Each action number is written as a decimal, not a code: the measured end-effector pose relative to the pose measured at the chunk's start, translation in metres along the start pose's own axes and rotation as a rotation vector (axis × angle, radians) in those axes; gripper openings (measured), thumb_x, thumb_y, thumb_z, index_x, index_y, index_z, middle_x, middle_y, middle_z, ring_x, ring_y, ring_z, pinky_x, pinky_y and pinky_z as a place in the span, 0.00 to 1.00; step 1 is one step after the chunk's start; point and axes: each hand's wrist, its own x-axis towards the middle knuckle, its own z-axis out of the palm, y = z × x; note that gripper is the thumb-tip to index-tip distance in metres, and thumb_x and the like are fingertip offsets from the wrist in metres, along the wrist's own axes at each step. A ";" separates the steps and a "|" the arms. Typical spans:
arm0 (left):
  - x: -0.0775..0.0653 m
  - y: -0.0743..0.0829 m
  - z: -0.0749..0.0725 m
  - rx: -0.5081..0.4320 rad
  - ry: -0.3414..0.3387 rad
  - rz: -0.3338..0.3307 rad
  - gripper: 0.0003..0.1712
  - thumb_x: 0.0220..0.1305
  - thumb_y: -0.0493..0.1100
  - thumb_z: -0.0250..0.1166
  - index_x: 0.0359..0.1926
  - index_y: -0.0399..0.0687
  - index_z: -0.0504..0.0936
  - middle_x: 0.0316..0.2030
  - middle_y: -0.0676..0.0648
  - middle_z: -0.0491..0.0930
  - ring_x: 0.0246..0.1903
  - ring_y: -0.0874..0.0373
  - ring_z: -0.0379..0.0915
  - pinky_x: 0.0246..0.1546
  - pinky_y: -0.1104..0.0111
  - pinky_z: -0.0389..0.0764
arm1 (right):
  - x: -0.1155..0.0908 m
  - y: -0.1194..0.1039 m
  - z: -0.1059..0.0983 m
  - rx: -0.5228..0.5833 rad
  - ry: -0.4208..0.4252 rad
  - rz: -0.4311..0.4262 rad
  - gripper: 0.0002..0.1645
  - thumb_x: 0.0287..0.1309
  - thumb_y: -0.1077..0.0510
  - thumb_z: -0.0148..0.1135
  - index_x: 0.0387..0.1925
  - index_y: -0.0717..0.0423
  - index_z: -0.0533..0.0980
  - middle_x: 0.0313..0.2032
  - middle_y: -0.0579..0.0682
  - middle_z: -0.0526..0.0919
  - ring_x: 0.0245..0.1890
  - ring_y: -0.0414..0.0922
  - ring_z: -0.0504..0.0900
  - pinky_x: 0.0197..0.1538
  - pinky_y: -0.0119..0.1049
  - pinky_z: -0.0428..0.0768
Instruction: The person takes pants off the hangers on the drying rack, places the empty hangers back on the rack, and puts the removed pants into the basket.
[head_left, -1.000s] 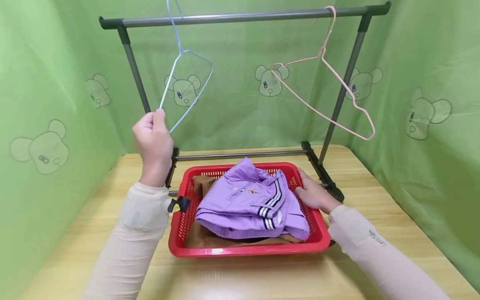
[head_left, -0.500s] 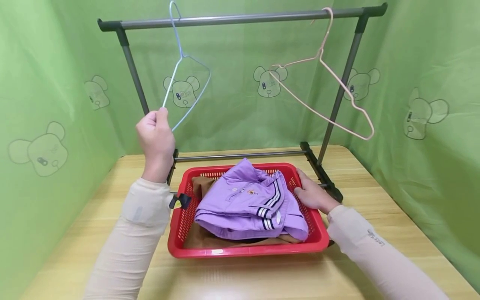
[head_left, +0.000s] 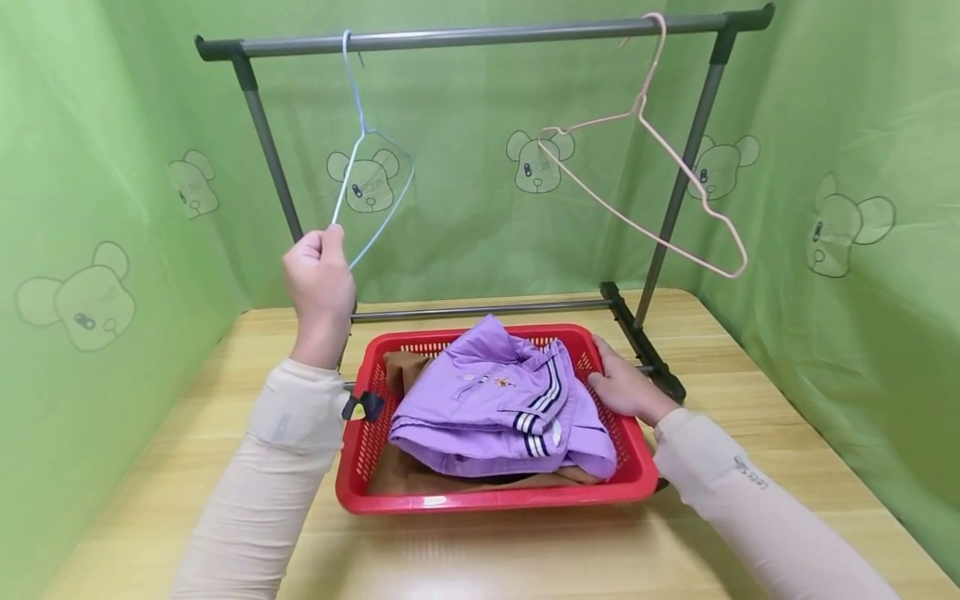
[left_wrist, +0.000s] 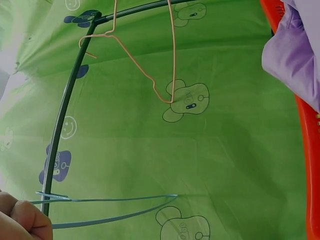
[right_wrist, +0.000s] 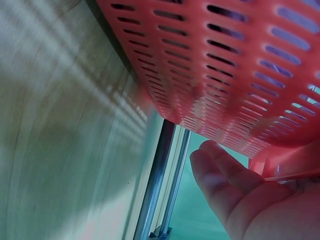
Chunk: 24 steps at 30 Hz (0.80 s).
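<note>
My left hand [head_left: 321,279] grips a light blue wire hanger [head_left: 363,132] by its near lower corner. At the top, the hanger's hook lies over the rack's rail [head_left: 480,35]. In the left wrist view the blue hanger [left_wrist: 115,200] extends sideways from the curled fingers. My right hand [head_left: 626,390] holds the right side of a red plastic basket [head_left: 495,502], thumb at the rim. From the right wrist, its fingers [right_wrist: 220,172] show along the basket's slotted outside. A folded purple garment [head_left: 480,408] with striped trim lies inside the basket, over brown cloth [head_left: 405,368].
A pink wire hanger [head_left: 640,107] hangs at the rail's right end. The rack's dark base [head_left: 645,350] stands behind the basket on the wooden table [head_left: 750,417]. Green curtains [head_left: 97,167] with bear faces surround the table. A black clip [head_left: 363,407] shows beside the left cuff.
My left hand has moved slightly right and down with the blue hanger. The hook has come down from above the rail onto it. My right hand and the basket have stayed in place.
</note>
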 end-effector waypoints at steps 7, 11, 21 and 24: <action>-0.001 -0.005 -0.002 0.055 -0.024 0.006 0.21 0.72 0.46 0.53 0.20 0.46 0.68 0.15 0.54 0.60 0.17 0.63 0.55 0.16 0.74 0.57 | -0.001 0.000 0.000 0.015 0.009 0.013 0.40 0.67 0.65 0.44 0.73 0.69 0.40 0.62 0.76 0.63 0.57 0.68 0.71 0.57 0.61 0.71; -0.002 -0.005 -0.005 0.102 -0.047 0.014 0.17 0.71 0.47 0.56 0.32 0.38 0.79 0.21 0.51 0.68 0.22 0.62 0.61 0.22 0.72 0.64 | -0.002 0.001 -0.001 0.014 0.028 0.042 0.40 0.66 0.63 0.45 0.73 0.67 0.41 0.60 0.76 0.66 0.54 0.67 0.74 0.53 0.59 0.76; -0.018 -0.006 -0.027 0.248 -0.135 -0.042 0.35 0.66 0.46 0.62 0.70 0.47 0.59 0.66 0.49 0.64 0.61 0.57 0.63 0.56 0.67 0.71 | -0.009 0.001 -0.010 -0.032 0.068 0.070 0.38 0.69 0.56 0.51 0.72 0.66 0.49 0.55 0.73 0.72 0.40 0.58 0.83 0.37 0.47 0.85; -0.024 -0.013 -0.040 0.273 -0.164 -0.031 0.35 0.65 0.46 0.63 0.69 0.45 0.59 0.64 0.45 0.65 0.59 0.53 0.64 0.55 0.65 0.73 | -0.015 0.004 -0.013 -0.049 0.101 0.052 0.36 0.70 0.52 0.52 0.70 0.67 0.55 0.55 0.70 0.73 0.47 0.61 0.81 0.42 0.49 0.84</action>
